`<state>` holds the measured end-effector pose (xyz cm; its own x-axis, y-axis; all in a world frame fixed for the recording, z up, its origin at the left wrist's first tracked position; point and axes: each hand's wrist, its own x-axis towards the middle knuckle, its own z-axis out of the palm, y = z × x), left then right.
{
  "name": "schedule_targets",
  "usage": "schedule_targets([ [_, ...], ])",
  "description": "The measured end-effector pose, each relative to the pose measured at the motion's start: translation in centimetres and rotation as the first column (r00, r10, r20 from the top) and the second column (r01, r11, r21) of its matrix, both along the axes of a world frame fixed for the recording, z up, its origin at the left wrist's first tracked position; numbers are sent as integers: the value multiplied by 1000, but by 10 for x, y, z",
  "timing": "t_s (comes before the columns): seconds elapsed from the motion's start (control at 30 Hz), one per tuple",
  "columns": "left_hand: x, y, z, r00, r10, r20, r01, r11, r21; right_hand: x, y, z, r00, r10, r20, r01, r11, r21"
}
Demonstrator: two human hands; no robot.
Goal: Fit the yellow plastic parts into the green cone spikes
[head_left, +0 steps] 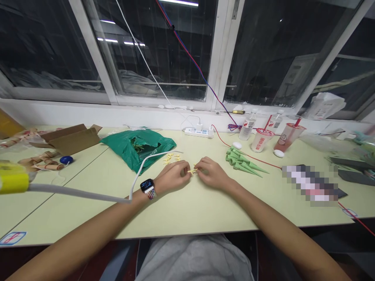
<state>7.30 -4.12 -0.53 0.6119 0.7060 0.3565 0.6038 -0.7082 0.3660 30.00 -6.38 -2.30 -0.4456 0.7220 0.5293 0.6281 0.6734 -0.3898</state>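
The left hand [177,172] and the right hand [213,172], these 2 close together, pinch with narrow grip small yellow plastic-looking pieces [191,171] at the pale yellow-green tabletop [199,212], left of light-green pointed cones [238,160].

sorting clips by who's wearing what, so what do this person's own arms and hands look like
The left arm and right arm show no sleeves. On the left wrist is a smartwatch with a dark rectangular screen, pale blue digits and a multicoloured band. The right wrist looks bare. Neither the left grip nor the right grip wears a glove.
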Motion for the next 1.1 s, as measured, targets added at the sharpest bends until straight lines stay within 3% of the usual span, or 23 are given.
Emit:
schedule_targets([
  [0.1,-2,0,2,996,-10,84,12,1000,-17,-16,-6,-2,999,14,-41,-15,1000,-12],
  [0.2,-3,1,2,980,-25,196,34,999,-41,-26,-9,-4,980,-32,-195,20,998,-62],
  [0.43,0,2,-1,935,-110,338,121,993,-12,-29,-5,-5,830,-119,-545,-64,950,-306],
  [0.6,-1,0,0,935,-150,322,143,989,46,-29,0,-8,766,-156,-624,-96,931,-351],
  [0.8,-7,3,1,972,-150,181,113,974,198,-29,6,-10,686,-184,-704,-212,875,-435],
  [0.9,-9,3,2,978,-161,134,128,965,227,-28,5,-10,706,-176,-686,-210,873,-440],
  [1.1,-9,2,1,976,-180,121,150,963,222,-27,-4,-6,831,-132,-540,-116,909,-401],
])
